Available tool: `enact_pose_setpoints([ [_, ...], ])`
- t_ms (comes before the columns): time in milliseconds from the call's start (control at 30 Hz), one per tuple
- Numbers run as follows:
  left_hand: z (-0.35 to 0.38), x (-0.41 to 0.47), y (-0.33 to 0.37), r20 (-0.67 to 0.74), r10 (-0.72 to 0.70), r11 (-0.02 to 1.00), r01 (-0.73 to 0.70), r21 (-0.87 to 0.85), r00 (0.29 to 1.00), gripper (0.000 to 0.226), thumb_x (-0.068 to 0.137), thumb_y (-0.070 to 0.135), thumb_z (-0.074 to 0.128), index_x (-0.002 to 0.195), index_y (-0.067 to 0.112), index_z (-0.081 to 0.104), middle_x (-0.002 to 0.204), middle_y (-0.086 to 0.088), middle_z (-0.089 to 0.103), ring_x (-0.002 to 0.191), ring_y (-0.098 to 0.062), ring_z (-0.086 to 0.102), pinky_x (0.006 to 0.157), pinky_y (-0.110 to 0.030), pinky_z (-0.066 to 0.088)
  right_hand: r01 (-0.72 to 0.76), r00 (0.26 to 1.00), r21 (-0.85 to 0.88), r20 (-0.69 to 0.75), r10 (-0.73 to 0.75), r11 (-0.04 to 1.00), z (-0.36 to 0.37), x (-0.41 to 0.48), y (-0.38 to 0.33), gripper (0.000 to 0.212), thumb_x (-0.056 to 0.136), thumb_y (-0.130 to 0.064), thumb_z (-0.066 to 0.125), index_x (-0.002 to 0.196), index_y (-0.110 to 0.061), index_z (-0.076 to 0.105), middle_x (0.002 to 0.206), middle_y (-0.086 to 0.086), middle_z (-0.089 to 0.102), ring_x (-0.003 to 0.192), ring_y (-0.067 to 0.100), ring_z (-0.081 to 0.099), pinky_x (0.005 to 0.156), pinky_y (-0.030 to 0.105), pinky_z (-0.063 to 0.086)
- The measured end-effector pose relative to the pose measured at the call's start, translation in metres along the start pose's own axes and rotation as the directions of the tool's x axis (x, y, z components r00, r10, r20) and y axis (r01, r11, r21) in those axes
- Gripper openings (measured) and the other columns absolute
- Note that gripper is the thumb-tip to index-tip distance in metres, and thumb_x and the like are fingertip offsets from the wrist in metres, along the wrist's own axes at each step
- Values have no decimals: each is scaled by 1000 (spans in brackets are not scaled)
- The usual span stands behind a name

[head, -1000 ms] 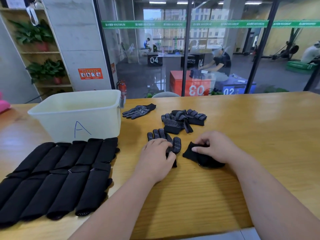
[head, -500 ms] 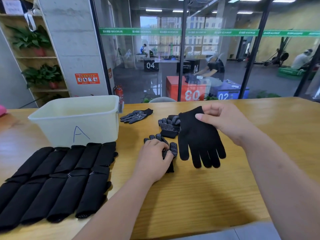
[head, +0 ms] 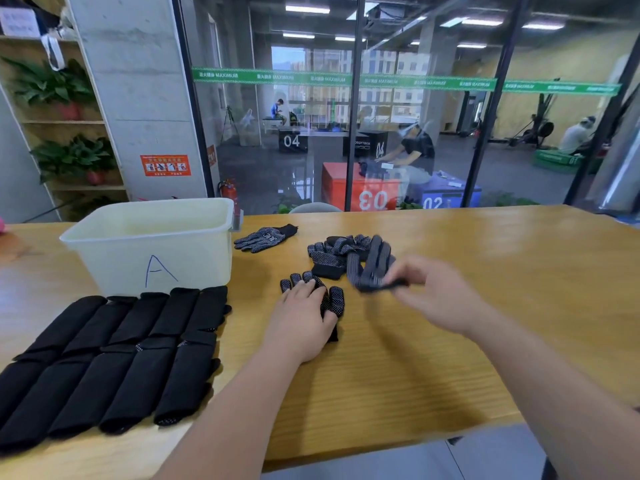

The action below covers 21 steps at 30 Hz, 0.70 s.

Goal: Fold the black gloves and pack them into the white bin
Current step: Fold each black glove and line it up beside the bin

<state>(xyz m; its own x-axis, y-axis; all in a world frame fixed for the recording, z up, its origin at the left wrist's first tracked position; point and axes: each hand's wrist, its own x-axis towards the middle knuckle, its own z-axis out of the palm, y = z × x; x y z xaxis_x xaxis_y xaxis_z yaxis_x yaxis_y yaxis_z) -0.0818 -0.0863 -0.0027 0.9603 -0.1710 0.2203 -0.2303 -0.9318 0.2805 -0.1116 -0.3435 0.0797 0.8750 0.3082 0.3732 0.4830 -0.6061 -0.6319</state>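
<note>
My left hand (head: 304, 320) lies flat on a dotted glove (head: 334, 299) near the middle of the wooden table (head: 450, 358). My fingers are straight and spread, pressing down rather than gripping, and the glove's fingertips poke out on the far side of my knuckles. My right hand (head: 436, 296) is just to the right and a little farther away. It is raised off the table, with thumb and fingers pinched on the cuff end of a second glove (head: 372, 268), whose fingers point away from me. Both that hand and its glove are blurred, so I cannot make out the grip in detail. Behind the second glove is a small heap of gloves (head: 330, 254), tangled, with the dotted sides showing. A single glove (head: 265, 237) lies flat farther left, near the right corner of the white bin (head: 156, 244). The bin stands at the far left of the table, with a blue letter A drawn on its near wall, and I cannot see down to its floor. In front of it, on the near left, the folded gloves (head: 114, 351) lie in two rows, side by side and touching.
</note>
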Motion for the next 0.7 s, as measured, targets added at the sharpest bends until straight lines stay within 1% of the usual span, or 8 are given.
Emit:
enact_pose_setpoints([
  [67, 0, 1, 0, 82, -6, 999, 2, 53, 997, 67, 108, 48, 27, 170, 23, 18, 178, 2, 9, 164, -18, 1, 134, -41, 5, 44, 982, -236, 190, 2, 971, 22, -24, 19, 15, 87, -34, 78, 96, -35, 66, 100, -15, 70, 96, 6, 66, 91, 41, 54],
  [167, 1, 6, -1, 177, -19, 991, -5, 132, 984, 72, 108, 55, 17, 171, 21, 5, 178, 1, -5, 164, -18, -8, 133, -44, 0, 63, 980, -276, 199, -7, 959, 33, -43, 27, 29, 90, -66, 66, 94, -38, 62, 100, -18, 62, 95, 3, 61, 85, 28, 50],
  [267, -1, 8, 0, 241, -30, 986, -10, 164, 970, 75, 108, 59, 14, 170, 21, -1, 178, -1, -10, 164, -22, -12, 133, -47, -2, 19, 993, -272, 115, 13, 962, 34, -49, 19, 29, 96, -64, 60, 89, -36, 61, 90, -19, 63, 88, 0, 58, 72, 18, 42],
  [367, -4, -1, 1, 292, -25, 984, -28, 174, 956, 74, 108, 61, 13, 170, 25, -4, 177, 0, -14, 163, -24, -16, 132, -49, -4, 9, 994, -321, 108, 27, 947, 37, -51, 21, 22, 97, -59, 62, 89, -38, 58, 91, -20, 62, 88, -1, 57, 71, 17, 39],
  [433, -7, -14, 1, 318, -9, 984, -49, 172, 948, 72, 108, 62, 13, 170, 29, -6, 177, 2, -16, 162, -24, -19, 132, -50, -5, -25, 998, -309, 43, 41, 951, 42, -48, 21, 16, 98, -53, 65, 94, -39, 59, 98, -20, 60, 95, 0, 56, 78, 23, 43],
  [500, -11, -27, -1, 340, 11, 984, -71, 163, 940, 72, 108, 63, 14, 169, 32, -6, 176, 4, -17, 162, -23, -20, 132, -50, -5, -64, 998, -325, 4, 69, 943, 48, -42, 21, 17, 99, -51, 63, 112, -40, 61, 120, -21, 57, 115, 3, 54, 95, 27, 45],
  [600, -19, -42, -4, 344, 29, 982, -90, 164, 938, 73, 108, 65, 17, 170, 33, -2, 177, 5, -13, 163, -22, -16, 133, -49, -3, -112, 975, -453, 123, 186, 884, 61, -35, 17, 54, 105, -54, 53, 153, -32, 47, 162, -10, 38, 151, 14, 32, 123, 33, 29],
  [700, -26, -52, -5, 309, 44, 990, -84, 116, 950, 70, 109, 61, 22, 171, 29, 9, 178, 2, -1, 164, -22, -6, 133, -47, 2, -118, 943, -477, 222, 249, 871, 65, -32, 14, 59, 108, -54, 45, 161, -31, 37, 172, -8, 25, 158, 16, 21, 128, 38, 23],
])
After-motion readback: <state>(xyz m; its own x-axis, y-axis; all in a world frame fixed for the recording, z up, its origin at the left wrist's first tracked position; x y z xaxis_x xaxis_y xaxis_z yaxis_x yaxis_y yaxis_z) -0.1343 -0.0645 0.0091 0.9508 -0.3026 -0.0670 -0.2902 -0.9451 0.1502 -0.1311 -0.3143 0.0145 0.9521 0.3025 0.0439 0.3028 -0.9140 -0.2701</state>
